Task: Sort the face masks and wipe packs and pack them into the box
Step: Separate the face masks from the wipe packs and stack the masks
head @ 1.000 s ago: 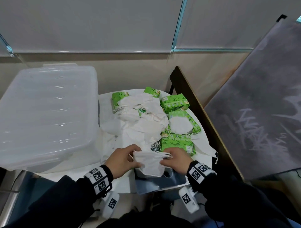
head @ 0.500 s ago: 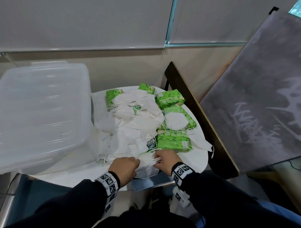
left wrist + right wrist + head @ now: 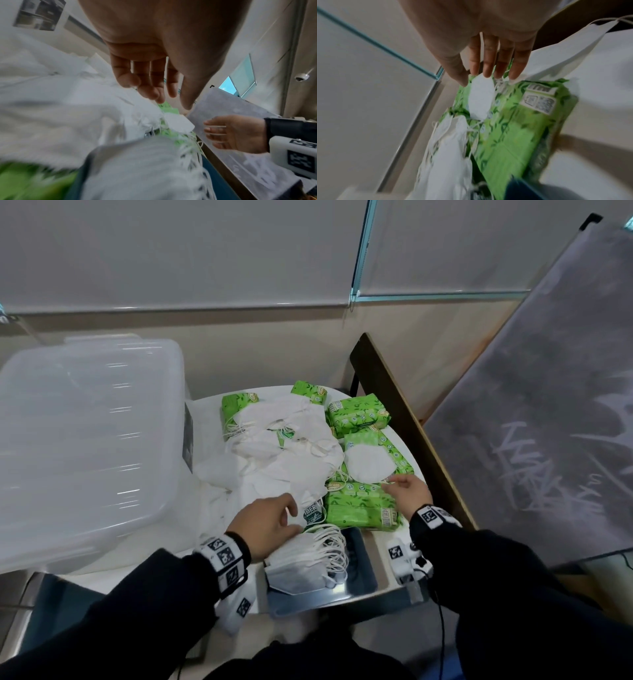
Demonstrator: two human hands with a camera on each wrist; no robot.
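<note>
A stack of folded white masks lies on a metal tray at the table's near edge, with nothing holding it. My left hand hovers just left of and above the stack, fingers relaxed and empty. My right hand reaches over a green wipe pack. Its straight fingertips are at the near edge of a single white mask that lies on another green pack. A loose pile of white masks covers the table's middle.
A large clear plastic box stands at the left. More green packs lie at the back of the white round table. A dark wooden board and a grey panel border the right side.
Both hands have let go of the mask stack, which now rests on the tray. The right hand moved forward and right to the single mask. The left hand drew slightly away.
</note>
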